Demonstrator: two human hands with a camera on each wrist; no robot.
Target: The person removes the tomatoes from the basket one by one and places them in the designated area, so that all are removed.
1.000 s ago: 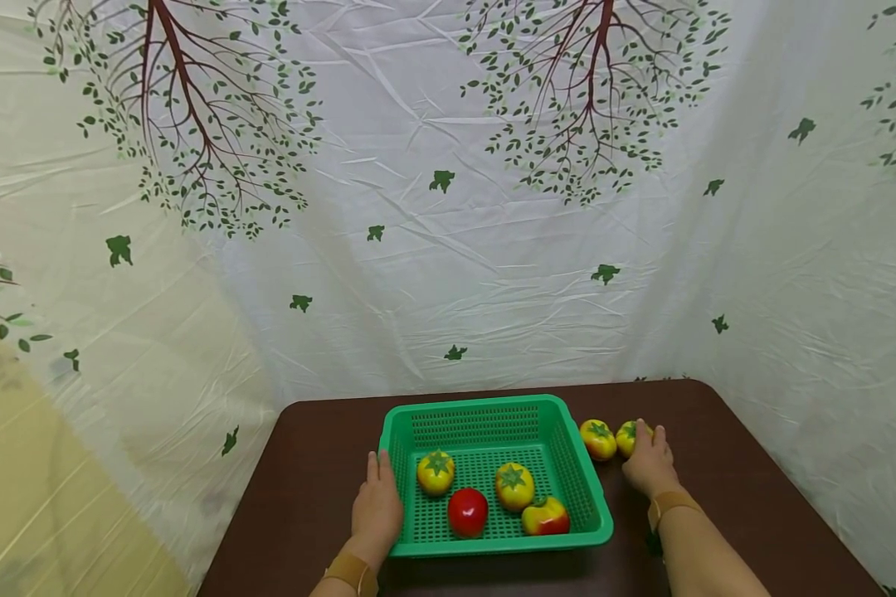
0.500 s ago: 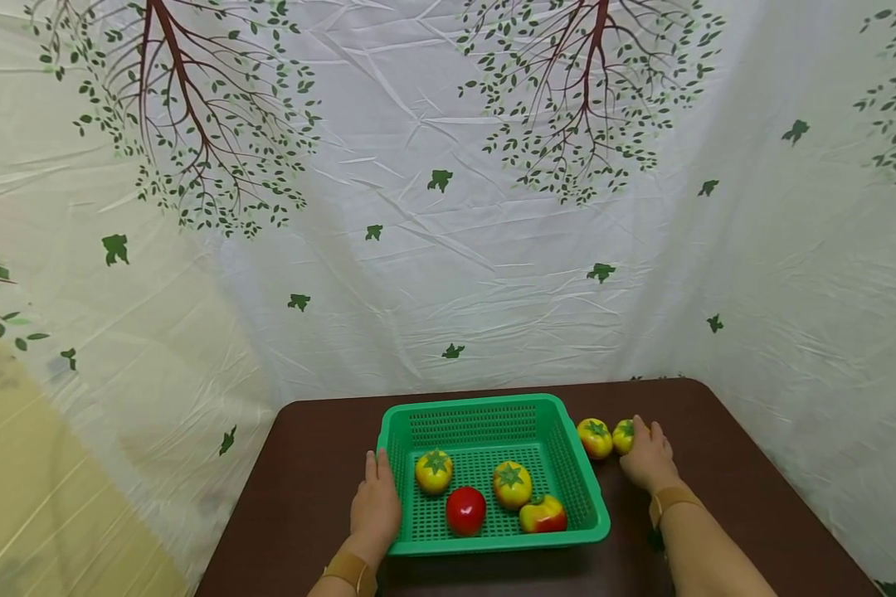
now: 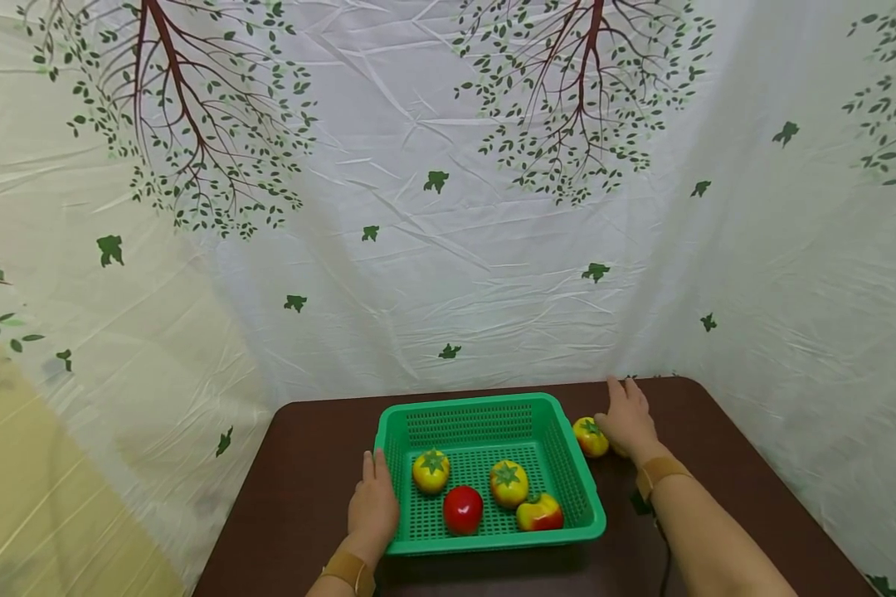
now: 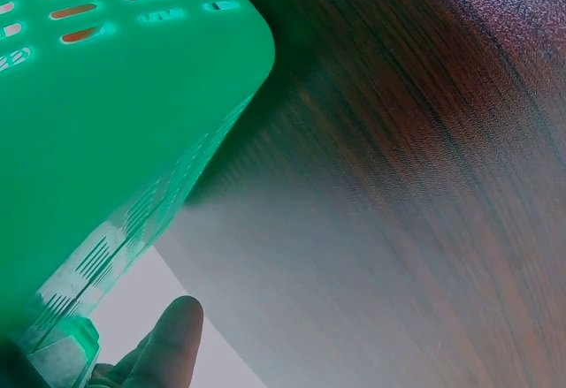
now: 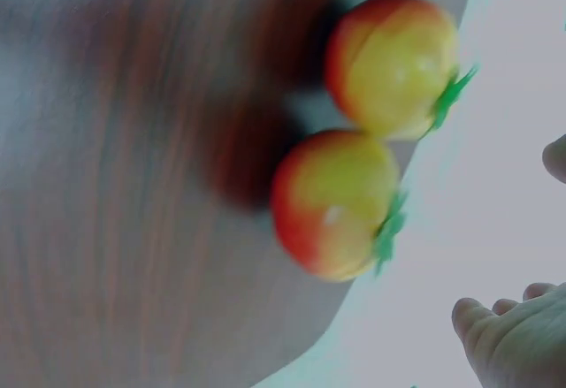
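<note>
Resting along the left side of the green basket [image 3: 493, 544], the left hand [image 3: 373, 507] has its fingers straight and uncurled; its thumb's position cannot be made out. To the right of the basket, the right hand [image 3: 630, 421] reaches out above the table [image 3: 306, 473], fingers extended and loose, with a gap between them and the fruit in the right wrist view. Just beside the basket's right wall sits a near persimmon [image 3: 589, 438], and on its side away from the basket, a far persimmon [image 5: 334, 202] lies close against it. Inside the basket, a yellow persimmon [image 3: 430, 474] lies towards the left wall, a red fruit [image 3: 463, 511] towards the front, a second yellow persimmon [image 3: 509, 486] right of the middle, and a red-and-yellow fruit [image 3: 541, 514] near the front right corner. Behind the basket hangs a leaf-printed white curtain [image 3: 418, 290].
</note>
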